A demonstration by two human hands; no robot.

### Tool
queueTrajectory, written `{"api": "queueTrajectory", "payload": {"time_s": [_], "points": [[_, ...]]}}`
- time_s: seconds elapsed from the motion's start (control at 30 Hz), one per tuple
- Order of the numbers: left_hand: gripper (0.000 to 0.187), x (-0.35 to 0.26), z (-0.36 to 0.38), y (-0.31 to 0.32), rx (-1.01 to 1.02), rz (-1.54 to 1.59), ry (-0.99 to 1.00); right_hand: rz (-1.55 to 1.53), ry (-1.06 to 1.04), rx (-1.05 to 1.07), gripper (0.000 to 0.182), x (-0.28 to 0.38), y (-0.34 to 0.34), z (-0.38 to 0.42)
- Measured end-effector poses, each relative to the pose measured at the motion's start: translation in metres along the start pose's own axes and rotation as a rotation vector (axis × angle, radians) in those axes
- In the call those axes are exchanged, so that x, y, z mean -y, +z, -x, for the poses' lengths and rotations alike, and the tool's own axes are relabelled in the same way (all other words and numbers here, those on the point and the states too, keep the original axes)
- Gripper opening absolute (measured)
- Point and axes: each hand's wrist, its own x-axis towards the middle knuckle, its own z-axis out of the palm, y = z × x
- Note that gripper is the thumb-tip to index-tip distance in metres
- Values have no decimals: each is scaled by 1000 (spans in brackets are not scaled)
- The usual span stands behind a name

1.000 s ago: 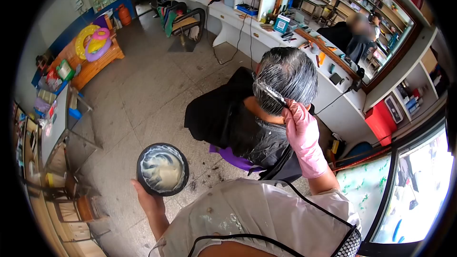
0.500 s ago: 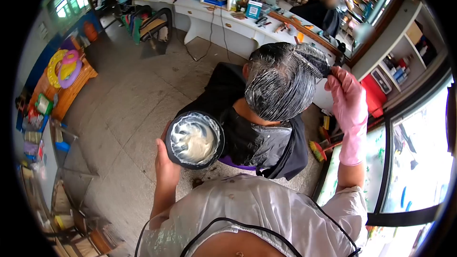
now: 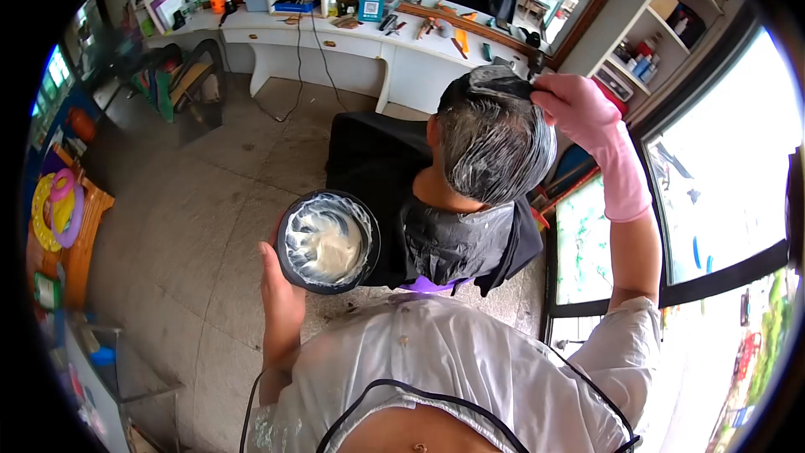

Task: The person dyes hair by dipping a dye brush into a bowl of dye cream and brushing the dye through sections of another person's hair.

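Note:
My bare left hand (image 3: 281, 289) grips a black bowl (image 3: 375, 243) from its left side, thumb up along the rim. Thick whitish hair dye cream (image 3: 327, 243) is smeared inside. My right hand (image 3: 579, 109), in a long pink glove, is closed at the upper right of a seated person's head (image 3: 499, 147). A dark hair dye brush (image 3: 516, 85) shows between the glove and the hair; its handle is hidden by the fingers. White cream streaks the combed-back hair. The person faces away, wearing a black cape (image 3: 373, 151) with a shiny black cover (image 3: 457, 239) over the shoulders.
A white counter (image 3: 352, 46) with scattered tools runs below a framed mirror (image 3: 579, 13) ahead. Cords (image 3: 299, 75) hang from it to the floor. Shelves (image 3: 650, 25) and a glass door (image 3: 721, 168) stand at right. A wooden bench (image 3: 88, 235) holds swim rings at left.
My gloved hand has moved up and in over the top right of the head, taking the brush along the hair. The view has turned right; the bowl stays in my left hand.

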Motion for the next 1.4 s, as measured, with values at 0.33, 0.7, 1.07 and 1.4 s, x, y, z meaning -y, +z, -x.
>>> {"api": "queueTrajectory", "payload": {"time_s": [0.33, 0.7, 1.07, 1.4], "points": [[65, -17, -35, -21, 123, 24, -103, -211, 260, 90, 21, 11, 16, 47], [73, -6, -64, -31, 204, -26, -316, -185, 125, -207, 28, -10, 91, 116], [71, 17, -62, -50, 265, 26, -299, 445, -88, -394, 15, -10, 134, 168], [67, 15, -61, -50, 170, -10, -296, 350, -166, -574, 18, 19, 76, 112]]}}
